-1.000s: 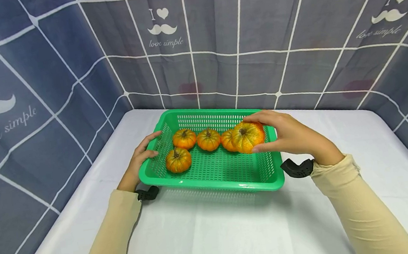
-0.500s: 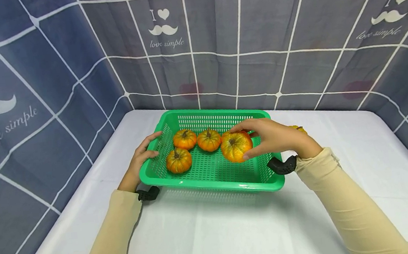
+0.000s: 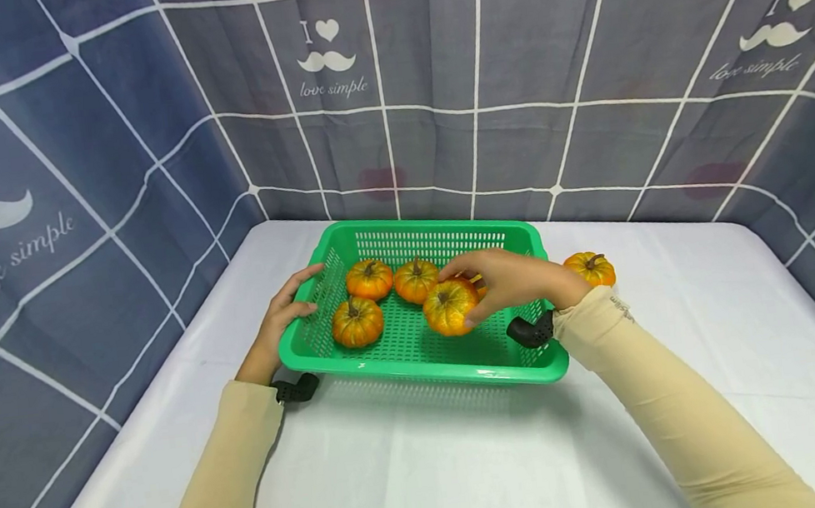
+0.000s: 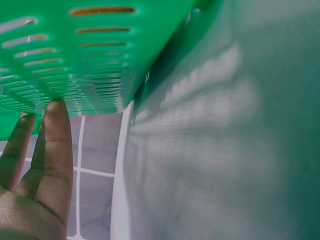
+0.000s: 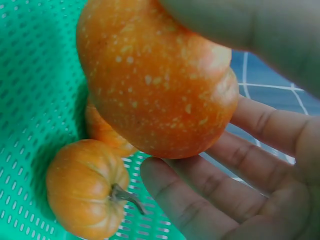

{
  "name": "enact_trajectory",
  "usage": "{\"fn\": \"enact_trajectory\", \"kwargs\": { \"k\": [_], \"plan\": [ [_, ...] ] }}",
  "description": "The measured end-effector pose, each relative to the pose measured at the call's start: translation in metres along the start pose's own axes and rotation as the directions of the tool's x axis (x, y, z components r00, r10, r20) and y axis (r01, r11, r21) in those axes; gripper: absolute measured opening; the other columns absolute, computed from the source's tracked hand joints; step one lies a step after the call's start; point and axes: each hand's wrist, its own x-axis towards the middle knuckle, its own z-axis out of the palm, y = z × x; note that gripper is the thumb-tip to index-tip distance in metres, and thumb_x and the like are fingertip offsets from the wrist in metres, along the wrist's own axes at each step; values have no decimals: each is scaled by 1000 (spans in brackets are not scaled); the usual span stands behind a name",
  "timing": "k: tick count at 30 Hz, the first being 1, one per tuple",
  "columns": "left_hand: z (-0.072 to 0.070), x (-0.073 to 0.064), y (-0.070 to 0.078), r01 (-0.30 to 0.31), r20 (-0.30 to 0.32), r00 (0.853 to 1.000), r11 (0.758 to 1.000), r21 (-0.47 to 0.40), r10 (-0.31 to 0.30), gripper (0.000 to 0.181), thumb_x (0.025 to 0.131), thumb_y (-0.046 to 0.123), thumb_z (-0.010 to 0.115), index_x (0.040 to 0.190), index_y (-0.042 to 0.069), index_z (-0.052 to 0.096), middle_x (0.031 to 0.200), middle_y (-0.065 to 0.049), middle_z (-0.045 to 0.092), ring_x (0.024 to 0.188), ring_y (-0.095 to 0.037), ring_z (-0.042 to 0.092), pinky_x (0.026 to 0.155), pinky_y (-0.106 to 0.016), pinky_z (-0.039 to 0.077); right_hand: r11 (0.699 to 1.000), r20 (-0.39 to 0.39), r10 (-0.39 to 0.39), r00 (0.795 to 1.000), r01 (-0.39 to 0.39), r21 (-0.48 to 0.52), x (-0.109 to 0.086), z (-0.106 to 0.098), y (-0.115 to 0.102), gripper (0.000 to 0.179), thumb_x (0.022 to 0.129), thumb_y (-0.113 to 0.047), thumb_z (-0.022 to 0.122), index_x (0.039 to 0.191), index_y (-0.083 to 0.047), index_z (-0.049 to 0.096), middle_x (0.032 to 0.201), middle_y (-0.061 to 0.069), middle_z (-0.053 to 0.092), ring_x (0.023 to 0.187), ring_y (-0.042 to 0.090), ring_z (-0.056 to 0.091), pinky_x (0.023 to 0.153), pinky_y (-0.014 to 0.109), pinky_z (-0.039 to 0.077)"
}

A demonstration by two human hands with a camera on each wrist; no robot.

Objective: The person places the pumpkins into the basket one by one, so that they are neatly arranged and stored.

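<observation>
My right hand (image 3: 509,280) pinches a small orange pumpkin (image 3: 451,308) between thumb and fingers, inside the green plastic basket (image 3: 421,374). In the right wrist view, the held pumpkin (image 5: 155,80) overlaps two others, the nearer pumpkin (image 5: 85,190) showing its stem. Three pumpkins sit at the basket's left and middle: one at the back left (image 3: 369,280), one beside it (image 3: 417,280) and one in front (image 3: 356,322). Another is mostly hidden behind my right hand. My left hand (image 3: 276,328) holds the basket's left rim, its fingers (image 4: 57,140) against the outer wall below.
One more pumpkin (image 3: 590,269) rests on the white tablecloth (image 3: 432,469) to the right of the basket, beyond my right wrist. A grey-blue checked curtain (image 3: 430,50) hangs behind the table and along both sides.
My right hand has moved left and towards me with the held pumpkin, from the basket's right side towards its middle. The pumpkin outside has come into view. My left hand stays put.
</observation>
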Motion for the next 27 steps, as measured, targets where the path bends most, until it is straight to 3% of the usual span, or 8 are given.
{"fn": "enact_trajectory", "kwargs": {
  "k": [12,16,27],
  "plan": [
    [0,-1,2,-10,-4,1000,1000,-11,10,67,96,-1,44,159,22,52,169,-20,28,137,-26,44,102,-27,52,997,101,68,993,-63,-46,25,8,-1,67,86,-17,91,145,0,64,147,17,64,134,35,57,114,50,47],
    [-7,3,-6,-16,8,1000,1000,-1,16,68,97,2,46,162,20,48,170,-17,29,138,-26,44,102,-28,52,995,129,82,988,-75,-60,32,11,-1,66,86,-17,92,145,-2,65,147,15,64,135,34,57,116,49,45],
    [0,-2,2,-6,-2,1000,1000,12,6,68,97,1,44,161,22,49,170,-22,27,138,-28,44,103,-27,52,994,188,85,978,-71,-78,47,24,0,69,87,-20,93,145,0,63,148,16,64,137,33,58,116,45,46]
  ]
}}
